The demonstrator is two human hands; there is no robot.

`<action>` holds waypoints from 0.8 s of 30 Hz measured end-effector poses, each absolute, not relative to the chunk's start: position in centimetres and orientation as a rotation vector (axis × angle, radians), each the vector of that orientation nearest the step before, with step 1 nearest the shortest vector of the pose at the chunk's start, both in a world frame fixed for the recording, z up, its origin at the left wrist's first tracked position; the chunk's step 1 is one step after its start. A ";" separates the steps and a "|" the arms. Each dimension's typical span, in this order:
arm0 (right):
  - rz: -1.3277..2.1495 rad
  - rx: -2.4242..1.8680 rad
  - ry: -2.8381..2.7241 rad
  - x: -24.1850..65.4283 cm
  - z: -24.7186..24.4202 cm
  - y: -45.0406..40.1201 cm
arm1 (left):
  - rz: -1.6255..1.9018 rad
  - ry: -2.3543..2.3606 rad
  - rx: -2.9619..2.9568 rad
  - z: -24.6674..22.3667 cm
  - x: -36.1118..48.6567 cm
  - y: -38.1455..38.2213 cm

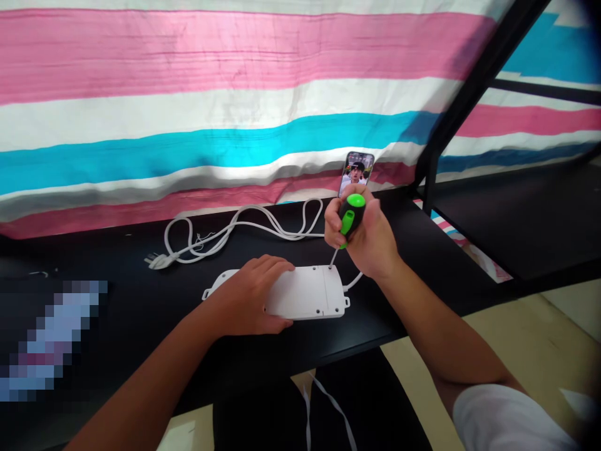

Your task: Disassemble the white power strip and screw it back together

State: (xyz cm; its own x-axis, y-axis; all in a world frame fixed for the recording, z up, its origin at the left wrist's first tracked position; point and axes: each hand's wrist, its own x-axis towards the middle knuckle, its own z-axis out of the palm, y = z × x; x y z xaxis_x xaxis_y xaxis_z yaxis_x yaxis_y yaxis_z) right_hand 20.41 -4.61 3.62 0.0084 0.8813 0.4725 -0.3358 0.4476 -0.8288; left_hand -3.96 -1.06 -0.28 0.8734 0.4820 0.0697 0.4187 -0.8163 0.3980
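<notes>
One white power strip (pixel 305 291) lies on counter (pixel 141 307) | left hand (pixel 251 294) clasps its edges | right hand (pixel 370 241), grip wrapped round screwdriver (pixel 350 216), tip (pixel 331 266) at screw hole (pixel 330 268) | best: keep shaft (pixel 333 257) square, press steadily

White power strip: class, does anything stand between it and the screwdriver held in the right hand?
Nothing visible does. The screwdriver in the right hand reaches down to a hole near the far right corner of the white power strip; the left hand holds it farther left, clear of that hole.
</notes>
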 end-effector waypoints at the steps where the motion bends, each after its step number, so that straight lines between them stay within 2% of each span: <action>1: 1.024 -0.568 -1.214 20.4 3.6 -4.6 | 0.238 0.666 2.670 -0.3 -4.0 -1.1; 24: 0.990 -0.624 -1.205 20.2 3.3 -4.2 | 0.238 0.653 2.688 -0.5 -4.1 -1.0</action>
State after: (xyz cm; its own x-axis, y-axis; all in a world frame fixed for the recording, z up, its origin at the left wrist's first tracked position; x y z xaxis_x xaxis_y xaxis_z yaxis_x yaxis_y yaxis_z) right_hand 20.23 -4.25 3.34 0.0445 0.8813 0.4704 -0.2900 0.4620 -0.8381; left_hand -4.06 -0.98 -0.49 0.8789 0.4709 0.0767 0.4096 -0.8271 0.3848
